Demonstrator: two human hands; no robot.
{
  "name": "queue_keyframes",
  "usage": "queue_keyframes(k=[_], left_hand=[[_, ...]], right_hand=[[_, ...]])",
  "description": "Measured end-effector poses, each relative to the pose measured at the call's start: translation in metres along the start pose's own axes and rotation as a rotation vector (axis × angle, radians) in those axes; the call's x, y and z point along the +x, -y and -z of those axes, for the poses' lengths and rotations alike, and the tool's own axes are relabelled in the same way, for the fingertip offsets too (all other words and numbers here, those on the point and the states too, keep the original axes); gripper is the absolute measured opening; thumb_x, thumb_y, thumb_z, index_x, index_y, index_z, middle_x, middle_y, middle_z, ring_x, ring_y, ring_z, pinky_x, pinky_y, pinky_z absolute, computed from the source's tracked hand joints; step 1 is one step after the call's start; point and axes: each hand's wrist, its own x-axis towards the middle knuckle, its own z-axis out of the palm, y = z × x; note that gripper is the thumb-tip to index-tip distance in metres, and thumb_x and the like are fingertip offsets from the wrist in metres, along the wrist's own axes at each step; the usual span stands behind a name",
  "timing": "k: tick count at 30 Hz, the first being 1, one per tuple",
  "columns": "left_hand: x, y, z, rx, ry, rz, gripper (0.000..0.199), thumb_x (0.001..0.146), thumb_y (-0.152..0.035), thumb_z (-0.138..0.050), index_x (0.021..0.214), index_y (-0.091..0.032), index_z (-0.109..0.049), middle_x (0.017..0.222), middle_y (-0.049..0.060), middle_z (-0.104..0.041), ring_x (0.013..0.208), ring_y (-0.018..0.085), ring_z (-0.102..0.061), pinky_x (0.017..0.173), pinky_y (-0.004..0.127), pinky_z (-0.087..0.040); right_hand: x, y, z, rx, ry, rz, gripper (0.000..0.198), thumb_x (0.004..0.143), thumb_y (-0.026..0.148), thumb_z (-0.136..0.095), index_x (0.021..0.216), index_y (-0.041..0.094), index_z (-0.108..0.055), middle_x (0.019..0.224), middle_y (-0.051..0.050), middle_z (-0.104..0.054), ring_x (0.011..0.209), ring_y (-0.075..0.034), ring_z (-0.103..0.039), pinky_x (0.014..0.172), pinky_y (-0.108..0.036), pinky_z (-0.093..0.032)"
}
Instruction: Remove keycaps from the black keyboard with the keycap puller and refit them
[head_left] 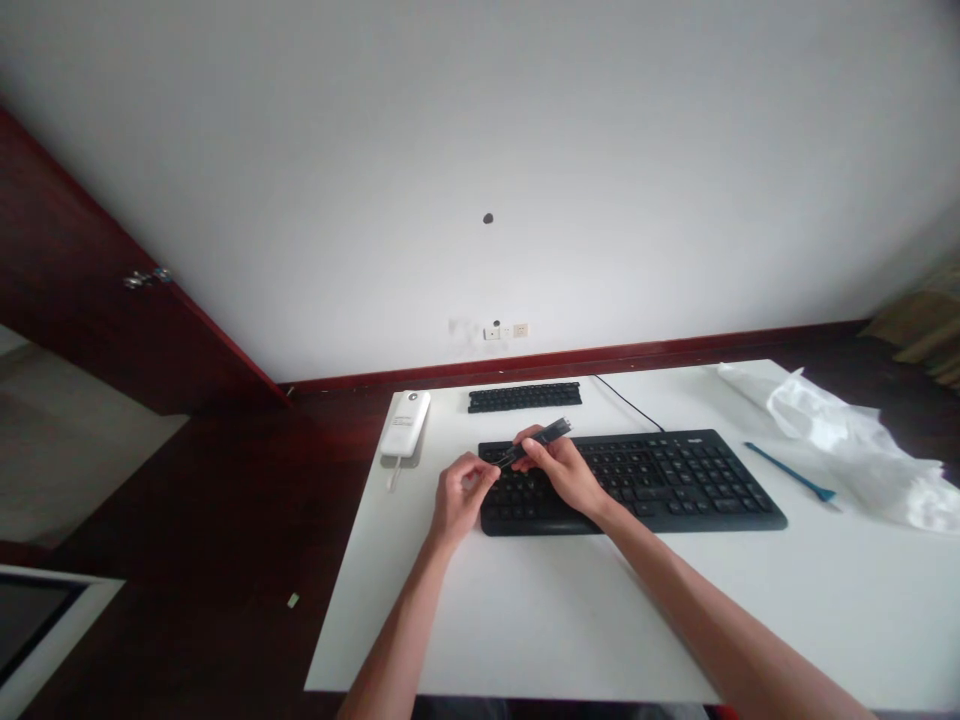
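Observation:
My right hand (559, 467) is closed around a slim black tool (553, 431) with thin wire prongs, which looks like a keycap puller. It is held over the left part of a black keyboard (705, 520). The prongs point down and left towards my left hand (463, 490). The thumb and fingers of that hand are pinched together at the prong tips, beside the keyboard's left edge. Whatever is between those fingertips is too small to make out. My right hand hides some of the keys beneath it.
On the white table (555, 610), a black strip with key-like shapes (525, 397) lies behind the keyboard. A white power bank (406, 425) with a short cable stands at left. To the right are a thin blue tool (791, 472) and crumpled white plastic (840, 430). The keyboard's cable (630, 404) runs backward.

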Motion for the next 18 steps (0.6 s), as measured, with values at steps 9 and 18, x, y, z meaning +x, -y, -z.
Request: queue_keyframes(k=[9,18], left_hand=[[-0.0008,-0.0033,-0.0006,-0.018,-0.004,0.048,0.036,0.095,-0.047,-0.065,0.075,-0.017,-0.068,0.071,0.001,-0.062,0.072,0.015,-0.054,0.07,0.025,-0.04],[-0.0017,0.0005,-0.0013,-0.004,-0.02,0.076,0.04,0.094,-0.05,-0.064,0.072,-0.017,-0.066,0.068,0.0,-0.062,0.069,0.015,-0.053,0.067,0.025,-0.039]], right_hand=[[-0.0026,0.0034,0.0011,-0.067,0.013,0.034,0.037,0.098,0.053,-0.062,0.105,0.017,-0.066,0.089,-0.004,-0.068,0.076,-0.018,-0.07,0.073,-0.031,-0.056],[-0.0036,0.0098,-0.0016,-0.14,-0.015,0.012,0.042,0.097,0.058,-0.06,0.103,0.017,-0.065,0.077,-0.004,-0.069,0.072,-0.02,-0.07,0.07,-0.033,-0.057]])
